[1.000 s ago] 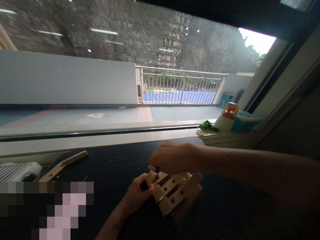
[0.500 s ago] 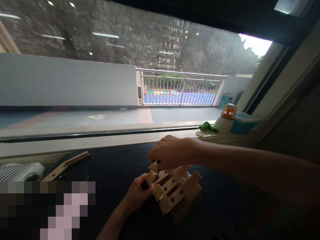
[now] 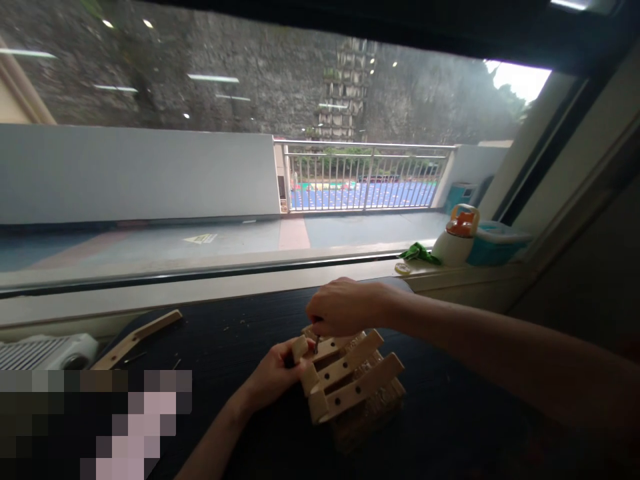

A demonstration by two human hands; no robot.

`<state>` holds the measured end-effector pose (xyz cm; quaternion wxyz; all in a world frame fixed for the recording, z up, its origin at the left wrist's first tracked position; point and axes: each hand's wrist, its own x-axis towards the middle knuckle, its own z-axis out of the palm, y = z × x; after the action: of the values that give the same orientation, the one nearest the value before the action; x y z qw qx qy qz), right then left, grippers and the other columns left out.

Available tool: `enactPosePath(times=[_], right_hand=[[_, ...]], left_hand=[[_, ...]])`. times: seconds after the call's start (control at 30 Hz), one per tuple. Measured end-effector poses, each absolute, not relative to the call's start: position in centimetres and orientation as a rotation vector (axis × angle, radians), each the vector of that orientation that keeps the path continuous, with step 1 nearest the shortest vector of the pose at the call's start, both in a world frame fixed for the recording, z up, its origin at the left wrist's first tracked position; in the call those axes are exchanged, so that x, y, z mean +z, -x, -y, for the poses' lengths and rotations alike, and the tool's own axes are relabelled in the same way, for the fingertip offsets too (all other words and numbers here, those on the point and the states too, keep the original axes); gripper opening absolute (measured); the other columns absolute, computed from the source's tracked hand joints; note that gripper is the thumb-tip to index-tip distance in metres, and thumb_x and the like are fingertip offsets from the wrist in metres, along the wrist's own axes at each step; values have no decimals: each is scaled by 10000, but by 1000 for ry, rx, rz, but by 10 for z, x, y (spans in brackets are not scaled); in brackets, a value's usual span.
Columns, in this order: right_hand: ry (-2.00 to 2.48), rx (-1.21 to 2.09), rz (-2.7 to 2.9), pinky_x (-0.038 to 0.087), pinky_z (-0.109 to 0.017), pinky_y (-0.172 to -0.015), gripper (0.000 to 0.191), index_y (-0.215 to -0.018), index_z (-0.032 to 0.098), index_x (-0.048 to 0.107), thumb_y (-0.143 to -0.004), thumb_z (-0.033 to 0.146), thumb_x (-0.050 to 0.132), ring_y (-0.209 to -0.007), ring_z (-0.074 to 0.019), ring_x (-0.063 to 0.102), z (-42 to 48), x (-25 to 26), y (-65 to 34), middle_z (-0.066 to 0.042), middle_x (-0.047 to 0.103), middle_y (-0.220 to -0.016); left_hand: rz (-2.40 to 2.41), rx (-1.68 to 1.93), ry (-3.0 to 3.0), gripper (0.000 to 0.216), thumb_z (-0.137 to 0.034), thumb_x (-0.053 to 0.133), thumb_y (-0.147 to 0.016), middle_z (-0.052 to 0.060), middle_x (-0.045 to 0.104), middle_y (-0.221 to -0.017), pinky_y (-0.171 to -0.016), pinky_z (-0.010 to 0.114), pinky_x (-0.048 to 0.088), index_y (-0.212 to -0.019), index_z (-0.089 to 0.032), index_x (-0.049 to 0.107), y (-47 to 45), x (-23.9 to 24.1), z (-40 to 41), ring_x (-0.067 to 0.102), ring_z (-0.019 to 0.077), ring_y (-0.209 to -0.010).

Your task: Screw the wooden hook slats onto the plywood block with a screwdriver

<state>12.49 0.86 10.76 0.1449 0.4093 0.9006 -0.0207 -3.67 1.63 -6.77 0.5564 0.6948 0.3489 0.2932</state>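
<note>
On the dark table sits a wooden assembly (image 3: 345, 364), made of several pale bars with angled end blocks and dark holes, lying over a clear-wrapped, textured block (image 3: 375, 407). My left hand (image 3: 275, 370) grips the near left end of the farthest bar, fingers closed around its end block. Above that same bar, my right hand (image 3: 345, 308) is closed in a downward grip on what looks like a screwdriver (image 3: 317, 343). Only its thin shaft shows, standing nearly upright at a hole in the bar; the handle is hidden in the fist.
At the table's left lies a long, bent wooden piece (image 3: 143, 337) with small thin dark pieces beside it. A grey-white slatted device (image 3: 50, 352) stands farther left. The windowsill holds a green cloth (image 3: 419, 253), a white bottle with orange top (image 3: 454, 243) and a teal box (image 3: 495, 247).
The view has shifted slightly. My right hand has turned a little around the tool, and the wooden assembly appears slightly tilted, its near end moved left. Both hands keep their hold.
</note>
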Motion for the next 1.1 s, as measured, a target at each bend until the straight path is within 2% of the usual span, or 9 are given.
enactPosePath(times=[0.17, 0.27, 0.33, 0.4, 0.53, 0.63, 0.77, 0.9, 1.1], right_hand=[[-1217, -108, -2585, 403, -268, -642, 251, -927, 168, 680, -758, 290, 541, -811, -186, 598, -12, 112, -121, -75, 679, -913], [-1195, -150, -2579, 414, -265, -654, 247, -931, 161, 678, -735, 267, 571, -817, -189, 605, -7, 111, -122, -78, 681, -915], [-1196, -156, -2597, 419, -262, -650, 250, -942, 157, 673, -727, 242, 577, -828, -194, 612, -3, 107, -123, -85, 682, -907], [-1190, -118, -2642, 423, -260, -631, 237, -929, 152, 671, -723, 218, 574, -826, -201, 620, 1, 103, -125, -90, 684, -888], [-1195, -56, -2669, 437, -284, -610, 266, -952, 148, 660, -731, 268, 572, -810, -223, 629, 8, 102, -125, -100, 683, -880], [-1223, -39, -2654, 441, -294, -632, 334, -1033, 150, 636, -727, 276, 587, -838, -228, 623, 8, 107, -126, -111, 676, -933], [-1179, -7, -2683, 429, -265, -630, 273, -960, 147, 666, -697, 188, 606, -834, -213, 621, 4, 105, -127, -107, 680, -909], [-1175, -3, -2684, 425, -253, -608, 235, -924, 158, 679, -705, 201, 604, -809, -208, 626, 1, 97, -128, -94, 685, -866], [-1188, -27, -2673, 414, -246, -576, 217, -934, 158, 670, -742, 193, 576, -781, -199, 632, -2, 99, -132, -94, 689, -845]], left_hand=[[-754, 514, -1640, 405, -288, 659, -702, 30, 631, -902, -738, 254, 459, -1076, -154, 581, 41, -37, -31, 577, 180, -832], [-786, 487, -1663, 279, -247, 644, -699, 27, 620, -939, -783, 262, 452, -961, -158, 618, 44, -23, -28, 568, 190, -891], [-815, 499, -1690, 170, -224, 639, -689, 19, 623, -903, -775, 257, 453, -842, -151, 630, 44, -20, -24, 567, 188, -876], [-829, 508, -1684, 144, -220, 646, -680, 15, 633, -858, -761, 261, 455, -803, -147, 630, 42, -23, -22, 575, 187, -849], [-809, 546, -1602, 262, -239, 684, -669, 27, 658, -837, -767, 288, 453, -906, -137, 638, 39, -34, -23, 590, 192, -822], [-802, 591, -1593, 266, -243, 704, -656, 29, 657, -833, -765, 287, 448, -889, -129, 642, 37, -42, -24, 586, 191, -814], [-858, 711, -1585, 256, -262, 699, -672, 14, 623, -802, -723, 260, 438, -873, -126, 620, 32, -53, -18, 562, 163, -757], [-882, 800, -1566, 321, -299, 690, -687, 3, 599, -812, -697, 240, 424, -947, -143, 585, 30, -64, -15, 540, 149, -743], [-729, 586, -1527, 364, -287, 738, -639, 18, 619, -812, -660, 231, 421, -952, -143, 620, 36, -63, -33, 541, 152, -721]])
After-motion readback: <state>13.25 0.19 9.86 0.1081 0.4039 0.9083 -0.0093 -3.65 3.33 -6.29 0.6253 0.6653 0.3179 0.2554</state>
